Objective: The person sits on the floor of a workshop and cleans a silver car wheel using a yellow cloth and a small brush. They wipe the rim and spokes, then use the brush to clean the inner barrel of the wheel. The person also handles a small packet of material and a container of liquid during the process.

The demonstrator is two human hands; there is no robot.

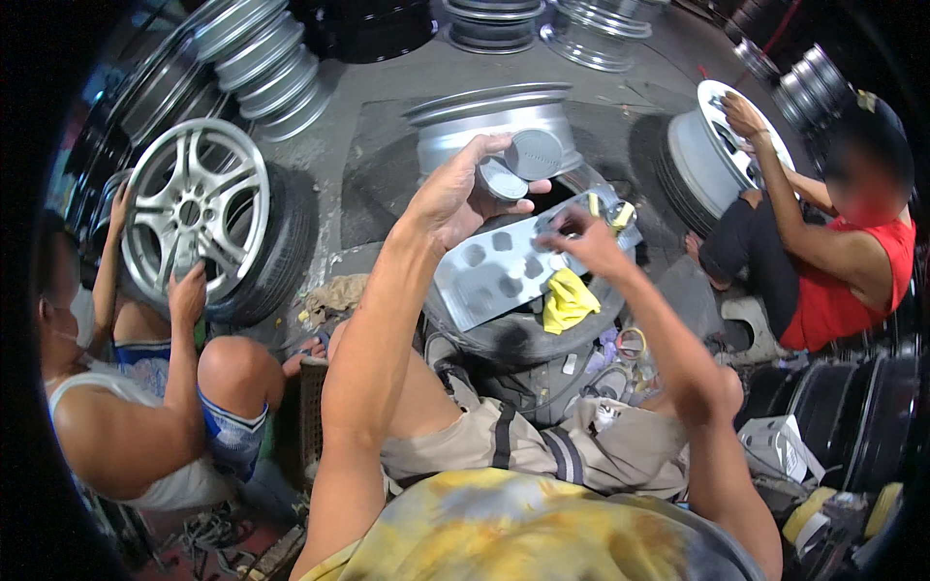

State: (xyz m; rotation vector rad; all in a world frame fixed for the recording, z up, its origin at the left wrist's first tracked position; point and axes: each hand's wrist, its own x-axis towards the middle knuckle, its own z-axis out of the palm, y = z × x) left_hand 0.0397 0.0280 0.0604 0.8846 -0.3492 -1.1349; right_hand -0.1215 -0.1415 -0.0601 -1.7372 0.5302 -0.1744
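Note:
Two round grey discs that look like wheel centre caps, an upper cap (536,153) and a lower cap (504,182), are held in my left hand (457,198). Its thumb and fingers grip them by their edges. My right hand (591,244) hovers over the right part of a grey panel (475,300), fingers curled together; whether something small is between them is hidden. Dark round spots mark the panel, which lies across a tyre (523,344) in front of me. A yellow cloth (570,302) lies on the panel's near edge, below my right hand.
A silver rim (494,131) stands beyond the panel. To the left, a person holds a spoked wheel (194,208) against a tyre; to the right, another handles a white wheel (712,160). A tape roll (632,343) lies near my knees. Stacked rims (262,73) stand behind.

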